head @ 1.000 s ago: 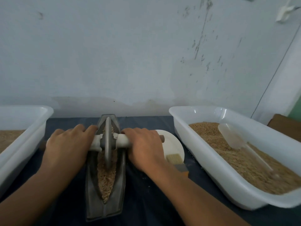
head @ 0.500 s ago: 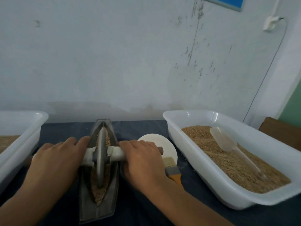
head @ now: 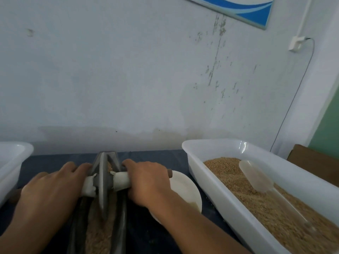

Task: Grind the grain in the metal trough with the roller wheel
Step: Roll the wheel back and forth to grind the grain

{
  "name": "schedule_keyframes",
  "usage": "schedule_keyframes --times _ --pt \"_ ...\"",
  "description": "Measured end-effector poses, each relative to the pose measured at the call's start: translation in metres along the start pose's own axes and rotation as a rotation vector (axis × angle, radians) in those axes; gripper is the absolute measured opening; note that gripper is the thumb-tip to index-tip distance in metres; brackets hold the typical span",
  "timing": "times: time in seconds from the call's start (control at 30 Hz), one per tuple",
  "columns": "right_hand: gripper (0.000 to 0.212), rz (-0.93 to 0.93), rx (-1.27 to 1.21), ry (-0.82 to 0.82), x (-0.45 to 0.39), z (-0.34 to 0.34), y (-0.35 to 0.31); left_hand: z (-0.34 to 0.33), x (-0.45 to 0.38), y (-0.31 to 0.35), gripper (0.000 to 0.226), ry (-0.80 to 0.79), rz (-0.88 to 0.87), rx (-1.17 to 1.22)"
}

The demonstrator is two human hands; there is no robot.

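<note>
A dark boat-shaped metal trough [head: 120, 228] lies lengthwise on the dark table, its far tip pointing at the wall. Tan grain [head: 97, 237] fills its groove. The grey roller wheel [head: 102, 182] stands on edge in the groove near the far end, on a white-wrapped axle [head: 121, 179]. My left hand [head: 49, 189] grips the axle's left handle and my right hand [head: 148, 182] grips the right one, fingers curled over the top. The handle ends are mostly hidden under my palms.
A white tub [head: 201, 149] of grain with a clear plastic scoop [head: 256, 180] stands on the right. Another white tub [head: 11, 162] sits at the left edge. A white plate [head: 185, 187] lies under my right wrist. The wall is close behind the trough.
The wheel rolled toward the far end of the trough with both hands still on the axle. The camera tilted up, so the trough sits lower in view; the brush is out of sight.
</note>
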State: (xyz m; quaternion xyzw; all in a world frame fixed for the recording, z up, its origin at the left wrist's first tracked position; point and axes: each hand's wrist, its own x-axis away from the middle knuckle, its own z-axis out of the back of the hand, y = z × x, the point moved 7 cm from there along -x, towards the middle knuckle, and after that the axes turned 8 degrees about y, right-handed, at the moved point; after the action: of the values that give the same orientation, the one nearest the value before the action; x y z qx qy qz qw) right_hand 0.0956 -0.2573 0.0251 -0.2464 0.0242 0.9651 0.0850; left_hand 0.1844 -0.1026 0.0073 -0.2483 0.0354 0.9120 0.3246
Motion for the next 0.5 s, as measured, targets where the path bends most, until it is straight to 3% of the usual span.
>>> schedule_keyframes --times 0.27,0.5 --pt "0.062 -0.002 0.028 -0.025 -0.021 -0.009 0.001 -0.035 -0.024 -0.021 0.065 0.020 0.016 0.094" --pt "0.036 0.001 0.013 0.051 0.002 -0.003 -0.002 0.002 0.005 0.001 0.055 0.097 -0.040 -0.010"
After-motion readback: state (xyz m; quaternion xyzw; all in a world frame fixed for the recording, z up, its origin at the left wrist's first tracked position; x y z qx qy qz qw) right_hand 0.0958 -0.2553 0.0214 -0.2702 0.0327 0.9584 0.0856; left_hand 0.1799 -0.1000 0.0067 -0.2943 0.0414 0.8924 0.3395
